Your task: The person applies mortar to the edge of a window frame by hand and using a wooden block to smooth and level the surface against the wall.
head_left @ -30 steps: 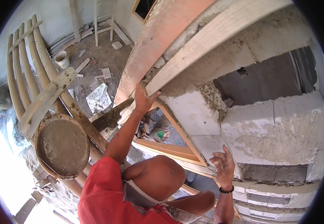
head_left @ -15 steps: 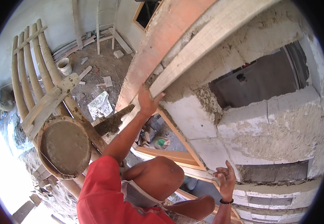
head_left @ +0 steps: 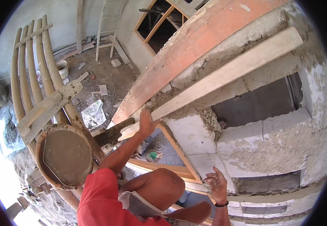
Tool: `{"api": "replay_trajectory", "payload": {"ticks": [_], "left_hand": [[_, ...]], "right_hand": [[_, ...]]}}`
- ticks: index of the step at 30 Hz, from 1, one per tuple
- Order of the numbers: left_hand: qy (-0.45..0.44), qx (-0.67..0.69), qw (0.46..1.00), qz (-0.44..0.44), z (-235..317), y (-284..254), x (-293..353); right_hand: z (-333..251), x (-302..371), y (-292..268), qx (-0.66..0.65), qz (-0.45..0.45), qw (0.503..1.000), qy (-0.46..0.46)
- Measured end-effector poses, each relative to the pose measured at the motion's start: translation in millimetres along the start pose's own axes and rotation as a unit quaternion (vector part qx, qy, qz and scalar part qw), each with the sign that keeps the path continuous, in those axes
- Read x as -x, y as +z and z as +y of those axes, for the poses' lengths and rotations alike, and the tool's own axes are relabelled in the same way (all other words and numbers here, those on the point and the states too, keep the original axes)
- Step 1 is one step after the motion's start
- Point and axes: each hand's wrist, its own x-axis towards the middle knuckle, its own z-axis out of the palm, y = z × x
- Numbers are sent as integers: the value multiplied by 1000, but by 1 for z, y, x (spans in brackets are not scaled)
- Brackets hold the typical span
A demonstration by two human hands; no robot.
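My left hand [head_left: 147, 123] is wrapped round a long pale wooden board [head_left: 227, 77] close to its lower end. The board slants up to the right over rough mortar, beside a long reddish plank [head_left: 193, 52]. Just left of that hand lies a flat strip caked with mortar [head_left: 114, 132]. My right hand [head_left: 217, 184], with a dark beaded bracelet at the wrist, is raised in front of the block wall [head_left: 261, 147]. Its fingers are apart and it holds nothing. Beyond my left elbow sits a round basin of wet grey mortar [head_left: 66, 156].
The basin rests on a bamboo pole platform [head_left: 50, 81], with a mortar-stained plank [head_left: 52, 107] across it. Below are a bucket [head_left: 62, 69], a crumpled sack [head_left: 94, 113] and rubble. Orange wooden frames [head_left: 182, 171] and a rough wall opening [head_left: 259, 101] lie near my knees.
The board's far end has swung away from the reddish plank and now shows whole. My left hand keeps its grip. The view has shifted slightly; my right hand stays raised.
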Motion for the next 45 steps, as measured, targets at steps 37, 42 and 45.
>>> {"api": "replay_trajectory", "payload": {"ticks": [37,42,45], "left_hand": [[-72,40,691,-718,44,-5,184],[-23,-59,644,-762,29,8,182],[-1,-103,663,-741,10,9,152]], "right_hand": [[100,42,-29,-479,-101,869,70],[92,64,-33,-78,42,993,-81],[88,75,-31,-93,110,985,-93]]}}
